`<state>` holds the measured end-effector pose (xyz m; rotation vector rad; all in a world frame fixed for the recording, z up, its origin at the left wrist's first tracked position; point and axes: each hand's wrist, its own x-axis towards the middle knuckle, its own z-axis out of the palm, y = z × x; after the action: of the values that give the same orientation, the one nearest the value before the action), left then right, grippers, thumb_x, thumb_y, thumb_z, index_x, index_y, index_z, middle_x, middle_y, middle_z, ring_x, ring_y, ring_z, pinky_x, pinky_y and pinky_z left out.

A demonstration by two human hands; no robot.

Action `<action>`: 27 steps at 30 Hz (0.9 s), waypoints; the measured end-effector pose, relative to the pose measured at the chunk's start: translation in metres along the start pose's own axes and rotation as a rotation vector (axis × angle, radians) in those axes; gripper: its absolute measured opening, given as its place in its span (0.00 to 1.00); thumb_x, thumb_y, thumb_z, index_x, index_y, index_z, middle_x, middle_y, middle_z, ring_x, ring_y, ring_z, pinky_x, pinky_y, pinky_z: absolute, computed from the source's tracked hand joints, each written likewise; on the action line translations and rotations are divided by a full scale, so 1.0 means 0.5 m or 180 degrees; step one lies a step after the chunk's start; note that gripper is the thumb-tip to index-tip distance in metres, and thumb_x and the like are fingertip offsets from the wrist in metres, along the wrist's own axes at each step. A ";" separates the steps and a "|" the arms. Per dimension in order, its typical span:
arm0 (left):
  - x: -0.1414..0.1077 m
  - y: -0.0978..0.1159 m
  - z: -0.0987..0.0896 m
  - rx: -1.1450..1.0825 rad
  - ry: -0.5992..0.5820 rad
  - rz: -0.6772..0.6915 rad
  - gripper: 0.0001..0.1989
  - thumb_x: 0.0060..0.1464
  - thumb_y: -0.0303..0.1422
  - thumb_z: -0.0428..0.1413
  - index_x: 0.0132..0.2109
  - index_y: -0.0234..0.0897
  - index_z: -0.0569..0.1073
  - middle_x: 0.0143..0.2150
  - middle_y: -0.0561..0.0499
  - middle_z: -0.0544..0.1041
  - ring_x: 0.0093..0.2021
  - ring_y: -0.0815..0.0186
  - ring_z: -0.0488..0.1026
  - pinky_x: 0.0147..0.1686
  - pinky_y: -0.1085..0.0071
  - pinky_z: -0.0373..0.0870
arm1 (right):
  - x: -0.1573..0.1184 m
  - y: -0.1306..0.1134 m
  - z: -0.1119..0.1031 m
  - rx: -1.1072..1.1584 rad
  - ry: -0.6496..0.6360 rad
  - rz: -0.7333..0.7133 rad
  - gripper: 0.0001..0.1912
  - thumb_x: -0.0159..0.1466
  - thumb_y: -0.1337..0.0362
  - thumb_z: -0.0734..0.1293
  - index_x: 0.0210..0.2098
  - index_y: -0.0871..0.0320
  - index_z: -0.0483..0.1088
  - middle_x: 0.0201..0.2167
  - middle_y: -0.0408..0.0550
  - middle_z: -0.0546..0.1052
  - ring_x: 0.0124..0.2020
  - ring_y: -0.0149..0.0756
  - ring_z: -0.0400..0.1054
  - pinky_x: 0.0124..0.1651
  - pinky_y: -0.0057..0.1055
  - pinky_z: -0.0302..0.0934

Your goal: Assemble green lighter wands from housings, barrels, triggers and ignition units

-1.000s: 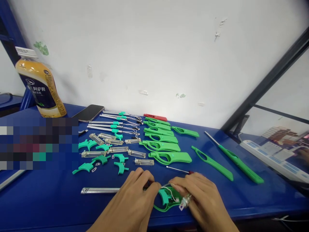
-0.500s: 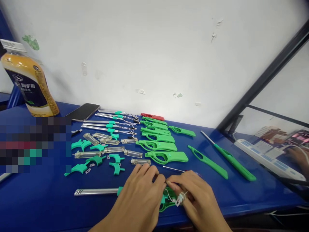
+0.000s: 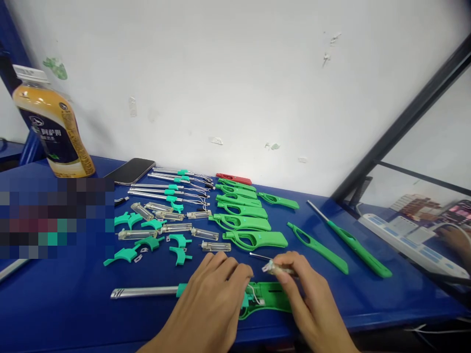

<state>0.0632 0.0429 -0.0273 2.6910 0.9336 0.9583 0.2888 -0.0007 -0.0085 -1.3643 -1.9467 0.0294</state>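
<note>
My left hand [image 3: 211,299] is closed over a half-open green lighter casing [image 3: 275,297] at the table's front. A silver tube [image 3: 145,292] with a teal collar sticks out to the left of that hand. White wire and a small connector [image 3: 261,302] show inside the casing; the part under my fingers is hidden. My right hand [image 3: 311,296] pinches a clear lighter fuel tank [image 3: 273,267], with its pale valve end pointing left, just above the casing. Behind it a thin metal rod [image 3: 259,255] lies on the table, partly covered by the right hand.
Several clear fuel tanks [image 3: 205,234] and teal triggers [image 3: 180,256] lie behind my left hand. Further back are silver tubes with wires [image 3: 158,192], green casings [image 3: 257,239], a red casing [image 3: 233,178], a phone [image 3: 131,171] and a bottle [image 3: 55,127]. An assembled lighter [image 3: 360,250] lies right.
My right hand has lifted slightly away from my left hand, turning the fuel tank so its valve end points left. More of the green casing now shows. My left hand has hardly moved.
</note>
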 end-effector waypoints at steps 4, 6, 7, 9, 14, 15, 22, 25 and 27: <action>-0.002 -0.003 0.006 -0.0058 0.0055 0.0071 0.12 0.67 0.20 0.46 0.45 0.40 0.70 0.43 0.49 0.80 0.42 0.54 0.76 0.45 0.54 0.74 | 0.004 0.002 -0.003 -0.0160 -0.0106 -0.0362 0.07 0.78 0.64 0.63 0.50 0.49 0.73 0.42 0.42 0.83 0.43 0.38 0.79 0.57 0.35 0.67; -0.003 -0.002 0.007 -0.0025 -0.0012 0.0074 0.11 0.66 0.20 0.47 0.45 0.40 0.70 0.44 0.48 0.80 0.43 0.53 0.76 0.46 0.52 0.74 | 0.003 -0.001 -0.004 -0.0144 -0.0064 -0.0406 0.07 0.77 0.64 0.64 0.50 0.49 0.74 0.41 0.40 0.83 0.43 0.38 0.79 0.56 0.35 0.66; -0.004 -0.002 0.007 0.0002 -0.0053 0.0077 0.11 0.66 0.20 0.47 0.45 0.40 0.71 0.44 0.48 0.80 0.43 0.53 0.76 0.46 0.51 0.75 | 0.002 -0.003 -0.004 -0.0125 -0.0057 -0.0402 0.07 0.77 0.64 0.64 0.49 0.49 0.74 0.40 0.40 0.83 0.43 0.38 0.79 0.54 0.35 0.66; -0.003 -0.001 0.005 0.0062 -0.0110 0.0092 0.11 0.66 0.21 0.48 0.46 0.39 0.71 0.44 0.48 0.80 0.43 0.53 0.75 0.44 0.51 0.75 | 0.004 -0.009 -0.004 -0.0075 -0.0058 -0.0402 0.08 0.77 0.65 0.63 0.49 0.49 0.74 0.39 0.39 0.82 0.42 0.38 0.78 0.51 0.34 0.65; 0.001 0.003 0.001 0.0141 -0.0028 0.0159 0.12 0.67 0.21 0.50 0.49 0.38 0.75 0.41 0.48 0.79 0.40 0.54 0.74 0.40 0.54 0.77 | 0.011 -0.017 -0.004 0.0015 -0.0081 -0.0449 0.08 0.77 0.66 0.62 0.49 0.49 0.73 0.38 0.38 0.81 0.38 0.35 0.75 0.50 0.34 0.62; 0.001 0.004 0.001 0.0147 -0.0013 0.0160 0.12 0.67 0.21 0.50 0.49 0.38 0.75 0.41 0.48 0.79 0.40 0.55 0.74 0.41 0.54 0.77 | 0.012 -0.018 -0.003 0.0015 -0.0088 -0.0443 0.08 0.77 0.66 0.63 0.49 0.49 0.73 0.38 0.38 0.80 0.38 0.35 0.74 0.51 0.34 0.62; -0.005 0.003 0.004 0.0146 -0.0042 0.0165 0.12 0.66 0.21 0.51 0.50 0.38 0.75 0.42 0.48 0.79 0.41 0.55 0.74 0.42 0.54 0.77 | 0.009 -0.016 -0.004 -0.0004 -0.0135 -0.0444 0.08 0.77 0.68 0.63 0.49 0.50 0.73 0.38 0.38 0.80 0.37 0.35 0.73 0.52 0.35 0.59; -0.004 0.002 0.005 0.0196 0.0076 0.0225 0.12 0.66 0.21 0.50 0.49 0.38 0.75 0.41 0.49 0.78 0.40 0.56 0.73 0.41 0.56 0.75 | 0.008 -0.019 -0.005 -0.0036 -0.0142 -0.0496 0.08 0.77 0.68 0.63 0.48 0.50 0.73 0.38 0.38 0.80 0.37 0.35 0.72 0.51 0.36 0.59; -0.002 0.004 0.003 0.0241 0.0180 0.0262 0.12 0.66 0.20 0.50 0.47 0.38 0.75 0.40 0.49 0.77 0.38 0.57 0.71 0.40 0.58 0.73 | 0.010 -0.022 -0.006 -0.0044 -0.0178 -0.0531 0.08 0.77 0.69 0.63 0.48 0.51 0.73 0.37 0.39 0.80 0.35 0.35 0.71 0.49 0.36 0.59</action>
<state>0.0647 0.0407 -0.0283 2.7989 0.8932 1.0407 0.2807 -0.0023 0.0010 -1.2171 -2.1051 -0.0261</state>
